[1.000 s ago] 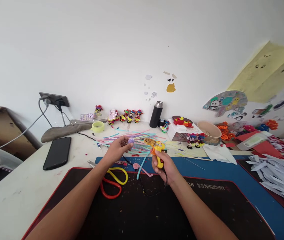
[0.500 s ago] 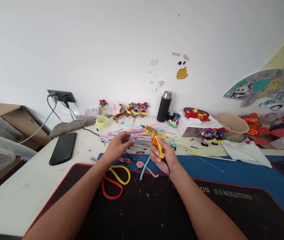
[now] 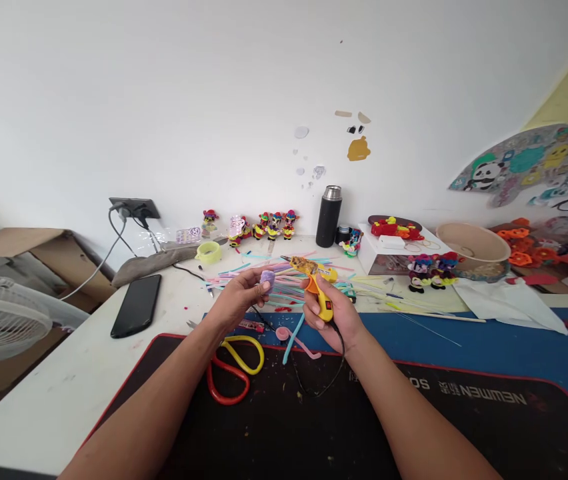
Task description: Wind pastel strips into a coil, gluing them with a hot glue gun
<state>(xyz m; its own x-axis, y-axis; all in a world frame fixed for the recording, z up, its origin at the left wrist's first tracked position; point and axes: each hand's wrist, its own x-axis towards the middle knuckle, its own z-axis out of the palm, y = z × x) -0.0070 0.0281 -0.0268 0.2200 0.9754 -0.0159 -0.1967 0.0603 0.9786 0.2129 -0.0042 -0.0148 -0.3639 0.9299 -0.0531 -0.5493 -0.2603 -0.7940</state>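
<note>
Between its fingertips my left hand (image 3: 239,299) pinches a small purple fuzzy piece (image 3: 267,280). My right hand (image 3: 335,313) is wrapped round the handle of a yellow glue gun (image 3: 325,300), whose nozzle points left, a short gap above and right of the purple piece. Its black cord hangs below. Pastel pipe cleaners (image 3: 289,297) lie behind both hands. A pink coil with a tail (image 3: 283,333) and a light blue strip (image 3: 293,341) rest just below, between the hands. Scissors with red and yellow handles (image 3: 229,393) lie under my left forearm.
A phone (image 3: 137,307) and a white fan (image 3: 1,313) are on the left. Along the wall stand small figures (image 3: 274,227), a tape roll (image 3: 209,253) and a black flask (image 3: 329,219). A white box (image 3: 384,259) and beige bowl (image 3: 474,248) are right; a black mat (image 3: 284,427) lies in front.
The purple piece has turned in my left fingers and shows more of its side. The glue gun remains in my right hand, slightly tilted differently. The whole view has shifted a little.
</note>
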